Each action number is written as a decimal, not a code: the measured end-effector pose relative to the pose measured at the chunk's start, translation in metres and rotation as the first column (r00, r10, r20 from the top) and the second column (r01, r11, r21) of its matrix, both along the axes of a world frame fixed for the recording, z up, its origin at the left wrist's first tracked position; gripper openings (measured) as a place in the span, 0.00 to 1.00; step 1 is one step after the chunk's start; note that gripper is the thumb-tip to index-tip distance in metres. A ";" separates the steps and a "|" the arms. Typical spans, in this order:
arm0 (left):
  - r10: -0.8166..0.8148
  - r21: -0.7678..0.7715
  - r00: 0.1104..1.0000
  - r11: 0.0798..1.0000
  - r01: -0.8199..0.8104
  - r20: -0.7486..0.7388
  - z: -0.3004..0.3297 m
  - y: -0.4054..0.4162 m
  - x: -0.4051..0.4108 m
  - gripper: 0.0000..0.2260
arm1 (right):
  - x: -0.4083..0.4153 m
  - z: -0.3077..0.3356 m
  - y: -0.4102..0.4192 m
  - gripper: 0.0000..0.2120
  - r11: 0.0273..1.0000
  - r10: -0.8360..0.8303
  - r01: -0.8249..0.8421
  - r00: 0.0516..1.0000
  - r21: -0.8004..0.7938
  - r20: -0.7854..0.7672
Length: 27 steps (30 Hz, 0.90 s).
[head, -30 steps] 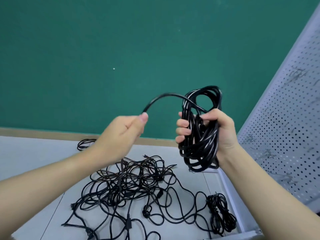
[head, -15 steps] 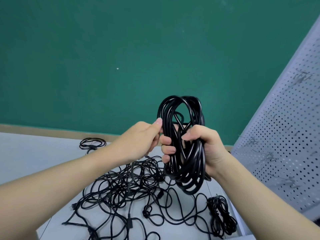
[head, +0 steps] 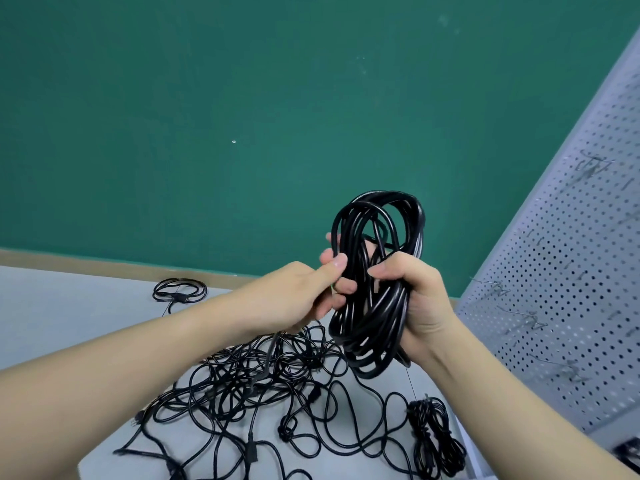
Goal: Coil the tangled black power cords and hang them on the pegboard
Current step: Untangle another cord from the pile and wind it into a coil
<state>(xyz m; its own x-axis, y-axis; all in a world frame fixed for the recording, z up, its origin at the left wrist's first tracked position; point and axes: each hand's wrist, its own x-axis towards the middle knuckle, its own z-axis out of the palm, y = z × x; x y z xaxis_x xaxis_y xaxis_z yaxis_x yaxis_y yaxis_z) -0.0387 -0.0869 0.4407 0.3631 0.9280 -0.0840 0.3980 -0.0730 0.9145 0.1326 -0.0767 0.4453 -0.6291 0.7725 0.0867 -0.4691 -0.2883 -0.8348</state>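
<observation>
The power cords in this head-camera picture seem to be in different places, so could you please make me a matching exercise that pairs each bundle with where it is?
Things:
1. thick coil
2. tangled pile
3. small loose coil
4. tied bundle

Places:
A. on the table's near right part, close to the pegboard
B. lying alone at the table's far edge, by the green wall
C. held up above the table, gripped by the right hand, with the left hand at its side
D. spread over the middle of the table, below the hands

Pairs: 1-C, 2-D, 3-B, 4-A
</observation>
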 end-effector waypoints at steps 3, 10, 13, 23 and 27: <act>-0.037 0.065 0.999 0.997 0.036 0.019 -0.015 0.000 -0.004 0.24 | 0.008 0.009 0.002 0.38 0.997 -0.079 0.078 0.994 -0.028 -0.069; 0.038 0.188 0.971 0.982 0.008 -0.238 -0.032 -0.003 -0.018 0.19 | 0.041 0.026 0.017 0.34 0.962 -0.273 0.269 0.951 -0.045 -0.145; 0.098 0.320 0.979 0.947 -0.036 -0.179 -0.008 -0.002 -0.021 0.21 | 0.038 0.023 0.018 0.30 0.952 -0.304 0.299 0.948 -0.071 -0.093; -0.092 -0.012 0.995 0.996 0.091 -0.045 0.012 -0.006 -0.006 0.25 | 0.011 0.020 0.008 0.31 0.980 -0.169 0.156 0.981 -0.123 -0.097; -0.178 -0.112 0.984 0.977 0.180 0.023 0.011 -0.010 -0.007 0.24 | 0.013 0.021 0.008 0.28 0.989 -0.083 0.059 0.981 -0.136 -0.176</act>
<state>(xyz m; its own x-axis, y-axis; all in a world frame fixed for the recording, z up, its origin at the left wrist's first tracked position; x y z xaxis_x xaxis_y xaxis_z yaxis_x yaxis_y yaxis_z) -0.0455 -0.0971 0.4522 0.5242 0.8325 -0.1793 0.3765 -0.0377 0.9257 0.1457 -0.0686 0.4663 -0.5552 0.8269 0.0899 -0.6320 -0.3491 -0.6919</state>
